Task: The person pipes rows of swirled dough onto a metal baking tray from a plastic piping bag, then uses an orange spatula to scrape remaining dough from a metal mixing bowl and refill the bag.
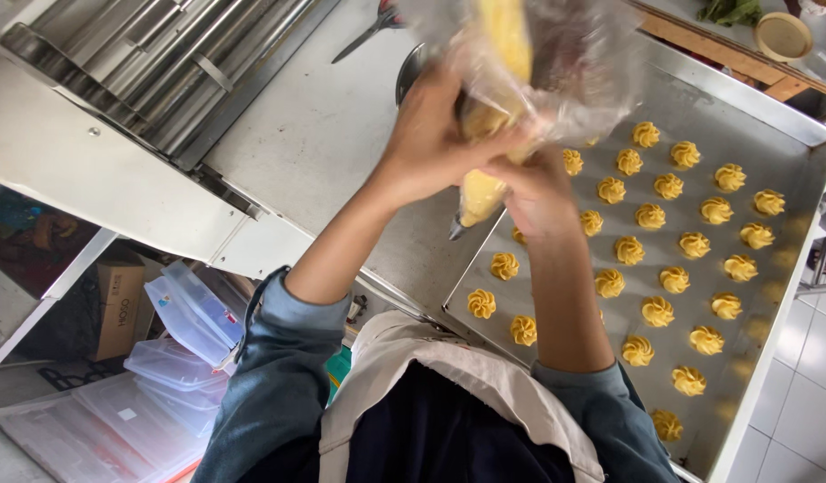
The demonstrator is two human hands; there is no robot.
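Piping bag (498, 116) squeezed in our left hand (431, 134) and right hand (534, 192) above tray (789, 134); uneven pressure could smear rosettes (668, 186).

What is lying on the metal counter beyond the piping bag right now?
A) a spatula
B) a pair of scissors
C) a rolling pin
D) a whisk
B: a pair of scissors lies on the counter past the piping bag, which both hands hold above the baking tray.
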